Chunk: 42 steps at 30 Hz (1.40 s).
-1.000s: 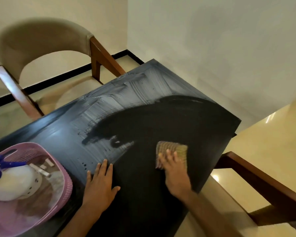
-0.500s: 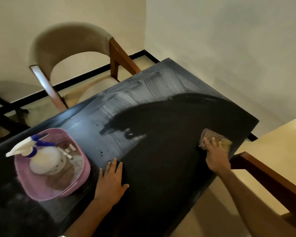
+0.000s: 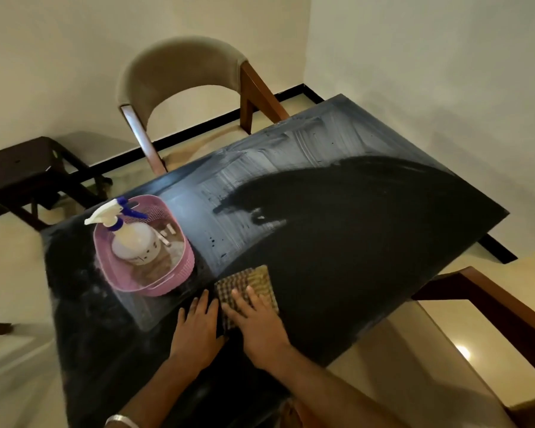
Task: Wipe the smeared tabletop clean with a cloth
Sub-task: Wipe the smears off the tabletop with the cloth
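The surface (image 3: 368,242), one dark rectangular tabletop, is hazed with whitish streaks across its far and left parts, while a broad swath to the right looks dull black. One curved, padded chair (image 3: 183,69) stands beyond it. One pink perforated plastic basket (image 3: 179,267) sits on the left part of the surface, holding one white spray bottle (image 3: 133,242) with a blue trigger. One checked, woven cloth (image 3: 250,282) lies near the front edge, just right of the basket. The right hand (image 3: 257,325) presses flat on the cloth, its grip spread apart. The left hand (image 3: 198,325) rests flat just beside it, fingers straight.
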Tool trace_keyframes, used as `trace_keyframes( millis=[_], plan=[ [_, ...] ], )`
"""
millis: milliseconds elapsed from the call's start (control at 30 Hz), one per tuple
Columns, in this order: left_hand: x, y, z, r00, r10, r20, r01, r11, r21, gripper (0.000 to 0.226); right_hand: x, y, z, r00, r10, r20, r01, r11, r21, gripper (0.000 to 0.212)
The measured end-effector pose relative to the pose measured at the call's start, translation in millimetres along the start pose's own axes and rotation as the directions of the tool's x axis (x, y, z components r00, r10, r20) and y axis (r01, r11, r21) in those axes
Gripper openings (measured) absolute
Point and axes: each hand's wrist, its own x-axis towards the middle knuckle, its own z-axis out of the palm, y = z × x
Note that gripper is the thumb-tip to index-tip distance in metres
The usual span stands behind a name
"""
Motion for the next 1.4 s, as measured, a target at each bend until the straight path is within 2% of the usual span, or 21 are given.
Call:
trace_keyframes(
  millis=[67,100,133,200,267,333,433,500,533,600,667,767,800,867,933,1000,1067,1133,1200,1300,1400],
  plan=[
    [-12,-4,5,1.0,-0.021,0.005,0.021,1.0,-0.014,0.088,-15,12,4,0.994,-0.104,0.035,0.105,0.994,-0.026,0.071],
    [-18,-5,8,1.0,-0.029,0.008,0.03,0.999,-0.021,0.09,-21,28,3,0.996,-0.092,0.015,0.092,0.995,-0.029,0.071],
    [-22,-7,11,0.999,-0.036,0.009,0.036,0.999,-0.025,0.092,-26,49,-1,0.999,-0.035,-0.03,0.034,0.999,-0.026,0.073],
    [-31,-9,16,0.999,-0.051,0.009,0.051,0.998,-0.035,0.093,-37,100,-17,0.975,0.186,-0.123,-0.187,0.982,0.003,0.077],
    [-39,-11,20,0.998,-0.063,0.012,0.063,0.997,-0.05,0.093,-51,158,-39,0.884,0.435,-0.174,-0.439,0.898,0.013,0.078],
    [-44,-13,22,0.997,-0.076,0.021,0.077,0.995,-0.062,0.094,-66,214,-55,0.777,0.607,-0.166,-0.613,0.789,0.019,0.077],
    [-50,-21,25,0.995,-0.093,0.037,0.096,0.992,-0.08,0.095,-75,253,-62,0.612,0.788,-0.069,-0.782,0.616,0.094,0.072],
    [-54,-26,28,0.995,-0.094,0.043,0.097,0.992,-0.084,0.095,-62,240,-58,0.538,0.842,-0.031,-0.834,0.537,0.127,0.074],
    [-55,-29,29,0.995,-0.092,0.047,0.096,0.992,-0.088,0.094,-51,221,-56,0.543,0.839,-0.045,-0.83,0.544,0.124,0.076],
    [-57,-34,28,0.995,-0.081,0.051,0.085,0.993,-0.085,0.094,-26,166,-50,0.644,0.754,-0.13,-0.748,0.656,0.1,0.076],
    [-57,-37,27,0.996,-0.074,0.041,0.077,0.994,-0.071,0.093,-4,95,-37,0.789,0.581,-0.199,-0.577,0.812,0.083,0.077],
    [-60,-43,25,0.998,-0.061,0.025,0.062,0.997,-0.038,0.09,21,-16,-8,0.96,0.254,-0.115,-0.255,0.967,0.006,0.083],
    [-62,-45,25,0.998,-0.055,0.026,0.056,0.998,-0.03,0.089,25,-43,3,0.989,0.138,-0.055,-0.139,0.99,-0.019,0.084],
    [-65,-54,24,0.999,-0.046,0.023,0.047,0.998,-0.03,0.088,26,-73,18,0.998,-0.045,0.051,0.048,0.998,-0.044,0.086],
    [-69,-65,25,0.999,-0.032,0.03,0.033,0.999,-0.043,0.088,21,-67,18,0.992,-0.106,0.073,0.111,0.991,-0.068,0.085],
    [-70,-74,25,0.999,-0.004,0.054,0.007,0.998,-0.057,0.089,14,-38,8,1.0,-0.012,0.016,0.013,0.996,-0.083,0.084],
    [-70,-81,22,0.998,0.016,0.069,-0.011,0.997,-0.077,0.09,5,4,-9,0.977,0.198,-0.075,-0.202,0.978,-0.054,0.08],
    [-70,-85,19,0.998,0.031,0.06,-0.025,0.996,-0.091,0.09,-5,51,-28,0.911,0.4,-0.097,-0.404,0.915,-0.015,0.078],
    [-70,-86,15,0.998,0.045,0.05,-0.04,0.994,-0.103,0.089,-14,91,-43,0.839,0.543,-0.037,-0.543,0.839,0.011,0.077],
    [-69,-85,10,0.997,0.059,0.048,-0.051,0.989,-0.139,0.088,-12,119,-54,0.753,0.656,0.06,-0.658,0.753,0.03,0.075],
    [-67,-86,8,0.997,0.061,0.051,-0.052,0.985,-0.162,0.088,9,108,-52,0.711,0.702,0.04,-0.703,0.71,0.037,0.075]
  ],
)
